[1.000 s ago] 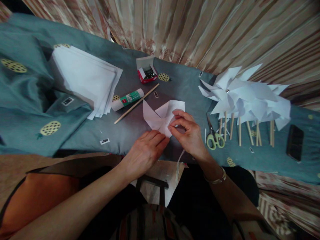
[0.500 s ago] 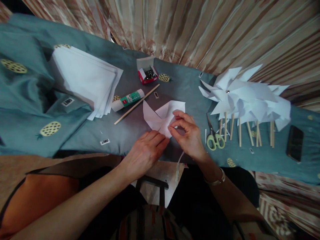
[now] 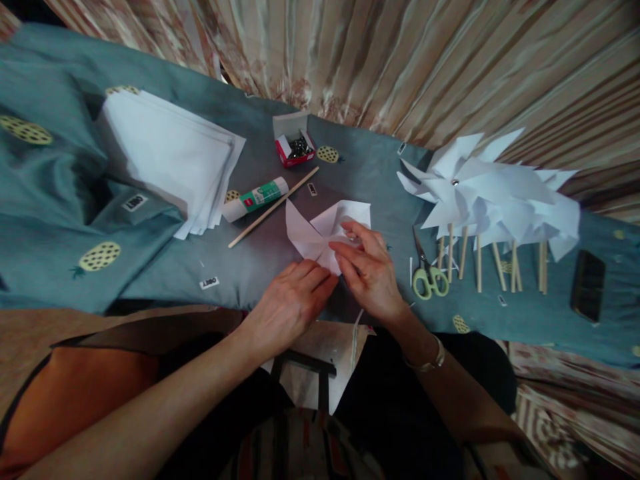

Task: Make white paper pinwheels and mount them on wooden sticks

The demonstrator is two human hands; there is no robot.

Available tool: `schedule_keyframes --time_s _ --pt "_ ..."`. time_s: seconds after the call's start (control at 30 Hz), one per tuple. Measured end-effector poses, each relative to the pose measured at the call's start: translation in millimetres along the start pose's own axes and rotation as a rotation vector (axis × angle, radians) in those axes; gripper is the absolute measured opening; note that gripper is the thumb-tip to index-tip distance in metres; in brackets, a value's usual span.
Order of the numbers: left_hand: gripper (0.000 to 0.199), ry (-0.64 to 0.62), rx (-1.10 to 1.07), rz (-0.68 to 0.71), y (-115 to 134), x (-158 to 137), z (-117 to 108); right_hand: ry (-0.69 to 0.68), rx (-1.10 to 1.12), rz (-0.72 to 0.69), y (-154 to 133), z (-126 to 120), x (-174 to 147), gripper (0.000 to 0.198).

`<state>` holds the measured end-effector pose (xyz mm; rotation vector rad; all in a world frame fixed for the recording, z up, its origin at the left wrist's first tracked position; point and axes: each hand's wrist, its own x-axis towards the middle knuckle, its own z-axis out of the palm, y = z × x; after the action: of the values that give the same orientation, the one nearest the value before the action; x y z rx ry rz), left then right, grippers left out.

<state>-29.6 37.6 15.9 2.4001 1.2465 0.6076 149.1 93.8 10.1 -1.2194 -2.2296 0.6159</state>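
A white paper pinwheel [image 3: 303, 235], partly folded, lies on the cloth in front of me, its points curled inward. My left hand [image 3: 295, 300] has its fingers closed on the pinwheel's near edge. On the right side, my right hand [image 3: 373, 270] is curled over the paper, with the index fingertip at the middle and the other fingers by the right flap. The palm side of both hands is hidden. Just beyond the paper, a thin wooden stick [image 3: 274, 208] rests against a green and white glue stick [image 3: 256, 199].
Farther back stands an open red box of metal pins [image 3: 296, 148]. To the left is a stack of white paper [image 3: 165, 153]. Green-handled scissors [image 3: 429, 280], several finished pinwheels [image 3: 500, 197] on sticks and a dark phone [image 3: 589, 285] lie to the right. A curtain [image 3: 380, 60] hangs behind.
My right index finger has shifted slightly left, toward the pinwheel's middle, and the right hand's fingers have spread a little. My left hand has stayed in place on the paper.
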Motion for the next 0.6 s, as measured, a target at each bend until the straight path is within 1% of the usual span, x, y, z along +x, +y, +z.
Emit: schedule_keyframes --time_s 0.13,0.37,0.6 --pt "0.02 -0.007 -0.003 0.003 0 0 -1 -0.036 -0.017 -0.048 3 3 -3 0.033" --pt "0.02 -0.024 -0.011 -0.015 1 1 -2 -0.026 -0.054 -0.078 7 14 -16 0.046" --pt "0.02 0.008 0.007 -0.008 0 3 -1 -0.001 -0.19 -0.143 8 19 -19 0.044"
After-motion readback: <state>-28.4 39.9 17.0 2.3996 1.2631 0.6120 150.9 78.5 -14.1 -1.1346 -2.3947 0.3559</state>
